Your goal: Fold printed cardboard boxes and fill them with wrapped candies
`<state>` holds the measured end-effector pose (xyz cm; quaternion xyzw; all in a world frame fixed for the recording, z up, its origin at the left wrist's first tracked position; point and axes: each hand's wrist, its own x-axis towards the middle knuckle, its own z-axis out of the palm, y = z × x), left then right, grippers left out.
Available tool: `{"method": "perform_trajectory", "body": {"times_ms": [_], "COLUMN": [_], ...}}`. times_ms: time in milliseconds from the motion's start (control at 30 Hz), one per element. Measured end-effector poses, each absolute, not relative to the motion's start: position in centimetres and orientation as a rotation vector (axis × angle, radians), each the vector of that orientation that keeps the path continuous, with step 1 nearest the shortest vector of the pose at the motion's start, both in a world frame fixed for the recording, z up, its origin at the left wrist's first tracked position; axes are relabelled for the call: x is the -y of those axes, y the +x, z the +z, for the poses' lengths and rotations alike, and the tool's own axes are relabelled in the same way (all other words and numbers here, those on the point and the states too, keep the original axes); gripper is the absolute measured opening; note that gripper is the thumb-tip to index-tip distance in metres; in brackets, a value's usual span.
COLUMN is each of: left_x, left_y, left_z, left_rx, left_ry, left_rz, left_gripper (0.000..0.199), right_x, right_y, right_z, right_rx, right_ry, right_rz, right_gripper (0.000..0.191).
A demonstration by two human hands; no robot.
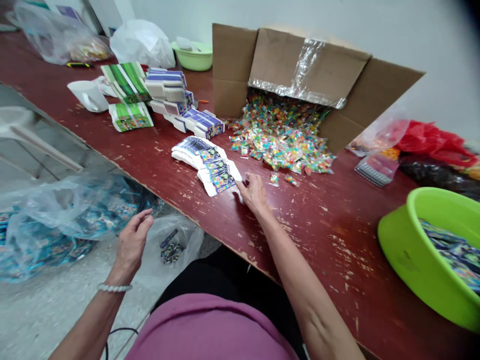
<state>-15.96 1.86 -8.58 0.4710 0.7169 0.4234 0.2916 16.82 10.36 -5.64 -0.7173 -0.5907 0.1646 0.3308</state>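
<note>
A fanned row of flat, folded small cartons (221,175) with dark, colourful printing and white flaps lies on the red table. My right hand (255,192) is at its near right end, thumb and fingertips closed on the edge of a flat carton. My left hand (134,241) hangs in the air left of the table edge, fingers stretched out and nothing in it. Beyond the cartons, wrapped candies (285,150) spill out of a tipped cardboard box (311,65). Two loose candies lie close to my right hand.
Banded stacks of green cartons (131,117) and purple cartons (202,122) stand farther back, near a white mug (88,95). At right is a lime-green tub (397,240) with filled packets. Plastic bags (75,215) of packets lie on the floor below the table's left edge.
</note>
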Motion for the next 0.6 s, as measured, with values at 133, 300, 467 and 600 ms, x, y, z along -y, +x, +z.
{"method": "perform_trajectory", "body": {"times_ms": [133,300,467,600], "left_x": [-1.6,-2.3,-4.1,-4.6], "left_y": [-15.3,-11.5,-9.4,-8.6], "left_z": [-7.8,-5.9,-5.2,-4.3], "left_rx": [-1.823,-1.648,-1.556,-1.496], "left_ry": [1.18,1.245,1.311,1.347], "left_rz": [1.172,1.276,1.364,1.401], "left_gripper": [0.043,0.036,0.033,0.033], "right_x": [-11.7,-12.0,-12.5,-10.8], "right_y": [14.4,13.9,15.6,18.1], "right_z": [-6.5,-7.7,-8.0,-7.2], "right_rx": [1.552,1.379,1.248,1.07], "right_ry": [-2.1,-2.151,-1.898,-1.509], "right_rz": [0.297,0.231,0.525,0.892], "right_gripper": [0.058,0.052,0.032,0.03]}}
